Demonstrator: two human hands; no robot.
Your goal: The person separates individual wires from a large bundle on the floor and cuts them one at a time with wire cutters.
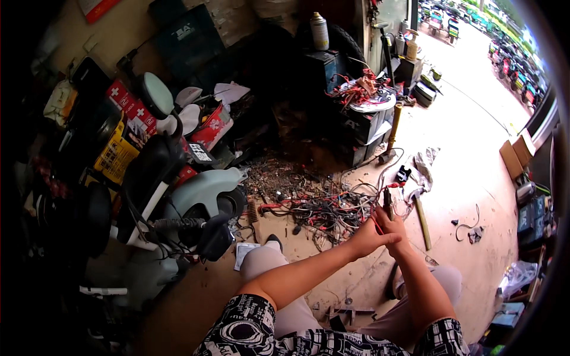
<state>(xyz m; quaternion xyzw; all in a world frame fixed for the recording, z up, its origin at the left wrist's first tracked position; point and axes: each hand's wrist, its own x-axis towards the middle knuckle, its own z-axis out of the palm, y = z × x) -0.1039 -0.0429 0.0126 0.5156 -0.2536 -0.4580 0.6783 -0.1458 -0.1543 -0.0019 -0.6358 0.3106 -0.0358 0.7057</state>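
Both of my hands are close together in front of my knees, over the right side of a tangle of wires. My right hand (393, 229) is closed around a narrow dark tool (388, 202) that looks like pliers, its tip pointing away from me. Against it, my left hand (367, 239) is closed with a thin red wire (377, 224) at its fingers. The overlap of the hands hides the exact grip. Beyond them lies a heap of cut wires (323, 210), mostly black and red. A wooden-handled hammer (423, 222) rests on the floor just right of my hands.
A pale green scooter (199, 193) and stacked boxes crowd the left. Batteries (362, 127) topped with red wires stand ahead, near a spray can (319, 32). A rag (424, 163) lies beyond the hammer. An open carton (518, 155) sits at right. Parked vehicles show outside.
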